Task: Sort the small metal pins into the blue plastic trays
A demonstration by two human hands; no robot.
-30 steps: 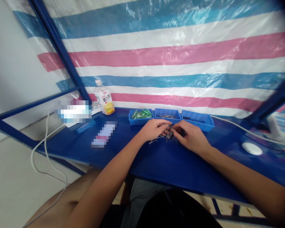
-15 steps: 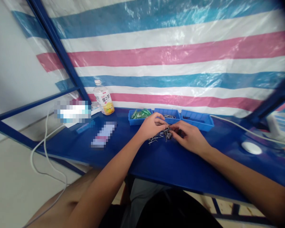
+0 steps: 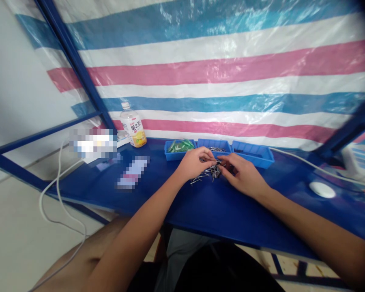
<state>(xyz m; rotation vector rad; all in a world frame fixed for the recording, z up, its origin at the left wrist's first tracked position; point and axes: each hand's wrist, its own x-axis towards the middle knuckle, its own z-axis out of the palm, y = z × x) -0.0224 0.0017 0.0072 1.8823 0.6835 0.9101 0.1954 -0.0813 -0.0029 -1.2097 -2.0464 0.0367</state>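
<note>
A loose heap of small metal pins lies on the blue table in front of three blue trays. My left hand hovers at the heap's left side with its fingers curled and pinched together over the pins. My right hand rests on the table at the heap's right side, fingers bent and pinched toward the left hand. The fingertips of both hands nearly meet above the heap. What each pinch holds is too small to make out.
The left tray holds green parts, the middle tray holds metal pins, the right tray looks dark inside. A drink bottle stands at the back left. A white round object and a white cable lie to the right.
My left hand rose off the heap toward the middle tray, then came down again slightly. My right hand barely moved. More of the pins show at the left.
</note>
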